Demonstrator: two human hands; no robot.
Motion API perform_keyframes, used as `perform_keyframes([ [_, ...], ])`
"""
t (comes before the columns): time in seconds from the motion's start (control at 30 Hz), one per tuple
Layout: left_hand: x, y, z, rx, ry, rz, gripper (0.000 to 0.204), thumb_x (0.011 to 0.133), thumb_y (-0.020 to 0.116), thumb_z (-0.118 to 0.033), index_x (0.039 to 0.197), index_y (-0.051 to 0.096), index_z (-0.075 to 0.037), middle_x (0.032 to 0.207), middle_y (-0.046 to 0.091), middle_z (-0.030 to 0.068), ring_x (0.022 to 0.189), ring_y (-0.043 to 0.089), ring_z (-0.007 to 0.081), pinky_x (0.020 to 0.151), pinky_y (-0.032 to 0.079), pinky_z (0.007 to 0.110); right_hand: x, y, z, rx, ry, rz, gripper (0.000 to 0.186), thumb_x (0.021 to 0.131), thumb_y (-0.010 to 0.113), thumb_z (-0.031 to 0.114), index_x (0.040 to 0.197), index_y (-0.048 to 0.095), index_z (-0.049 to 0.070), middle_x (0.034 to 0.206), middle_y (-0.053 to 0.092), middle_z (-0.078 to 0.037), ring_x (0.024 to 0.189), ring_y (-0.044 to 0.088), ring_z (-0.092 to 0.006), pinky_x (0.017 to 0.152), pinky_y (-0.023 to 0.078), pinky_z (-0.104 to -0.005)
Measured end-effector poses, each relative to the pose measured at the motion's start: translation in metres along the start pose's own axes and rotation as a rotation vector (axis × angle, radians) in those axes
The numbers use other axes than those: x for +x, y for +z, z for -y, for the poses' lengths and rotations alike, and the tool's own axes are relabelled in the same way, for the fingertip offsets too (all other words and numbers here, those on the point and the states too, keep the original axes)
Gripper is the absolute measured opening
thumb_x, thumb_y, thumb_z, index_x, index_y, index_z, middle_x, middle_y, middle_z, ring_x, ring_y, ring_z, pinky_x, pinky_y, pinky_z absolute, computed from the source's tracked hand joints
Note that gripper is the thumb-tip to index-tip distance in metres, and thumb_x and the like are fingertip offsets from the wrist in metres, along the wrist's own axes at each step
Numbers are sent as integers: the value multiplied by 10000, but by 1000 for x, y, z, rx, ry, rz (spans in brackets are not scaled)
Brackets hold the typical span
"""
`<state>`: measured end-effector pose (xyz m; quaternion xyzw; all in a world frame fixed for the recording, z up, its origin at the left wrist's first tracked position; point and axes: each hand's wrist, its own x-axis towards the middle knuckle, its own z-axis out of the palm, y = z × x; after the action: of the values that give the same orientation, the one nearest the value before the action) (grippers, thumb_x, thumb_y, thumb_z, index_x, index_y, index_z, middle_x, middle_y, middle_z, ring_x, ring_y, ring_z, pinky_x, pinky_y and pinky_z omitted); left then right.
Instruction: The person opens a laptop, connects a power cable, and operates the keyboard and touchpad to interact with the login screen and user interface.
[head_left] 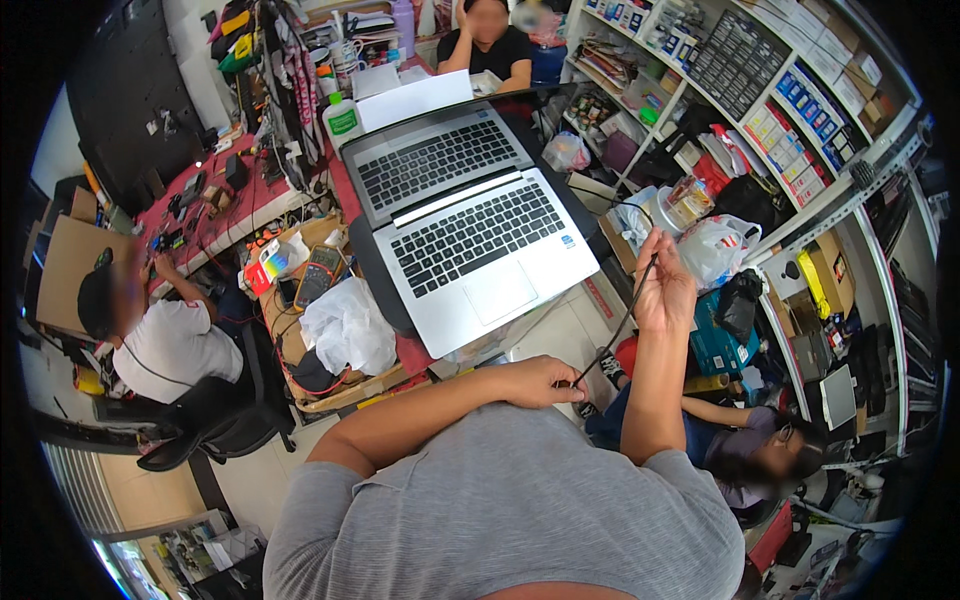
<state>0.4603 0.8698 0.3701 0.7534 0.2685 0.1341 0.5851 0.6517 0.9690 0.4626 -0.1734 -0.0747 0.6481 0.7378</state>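
A thin black cable [625,318] stretches between my two hands in front of my body. My left hand [540,382] pinches its lower end close to my chest, thumb and fingers together. Higher and to the right, my right hand [665,285] holds the cable between thumb and fingertips, palm turned up. Beyond my hands, a silver laptop [510,290] with black keys lies opened on a dark surface. Its screen [430,165] is dark and mirrors the keyboard. Another stretch of black cable runs near the laptop's right side; whether it joins the held one I cannot tell.
A white plastic bag [348,325] and a multimeter [320,275] lie left of the laptop. A green-labelled bottle [342,118] stands behind it. Crowded shelves [740,115] line the right. People sit at the left [180,345], far side [485,50] and right [745,450].
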Motion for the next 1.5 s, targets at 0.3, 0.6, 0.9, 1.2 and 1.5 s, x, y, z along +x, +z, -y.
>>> perform_keyframes([
  [0.3,19,-17,-7,-165,52,-170,325,1047,517,-319,928,651,-48,838,634,17,779,577,113,726,473,280,3,-27,44,-895,-58,-101,616,967,610,105,1506,317,47,1292,544,-208,1057,629,-225,924,549,-378],
  [0.6,56,-48,-36,-1108,-72,-263,349,1028,555,-407,895,595,-87,712,501,-46,600,441,72,589,400,234,-67,-41,40,-1572,-552,703,400,772,623,-78,1139,721,48,1263,640,-183,1157,614,-316,1003,457,-403],
  [0.9,87,-35,-43,-1263,-86,-246,310,1040,533,-386,1006,605,-87,793,578,-15,675,513,93,647,457,267,-57,-48,35,-1539,-817,734,303,826,695,-12,1107,733,97,1063,719,-113,1046,647,-306,993,481,-451],
  [1.2,-15,-49,-34,-392,26,-561,270,1024,566,-278,1182,640,-72,964,635,16,855,558,78,754,462,250,-28,-65,41,-1386,-553,284,227,1024,508,54,1242,533,1,798,616,-49,703,548,-89,674,477,-242],
  [1.5,-151,-67,37,-452,60,-1419,204,1002,610,-197,1136,624,-44,897,635,-5,735,530,44,667,426,198,-8,-77,14,-1136,-442,361,198,1027,537,102,1211,540,30,838,612,-10,740,539,-65,668,440,-221],
])
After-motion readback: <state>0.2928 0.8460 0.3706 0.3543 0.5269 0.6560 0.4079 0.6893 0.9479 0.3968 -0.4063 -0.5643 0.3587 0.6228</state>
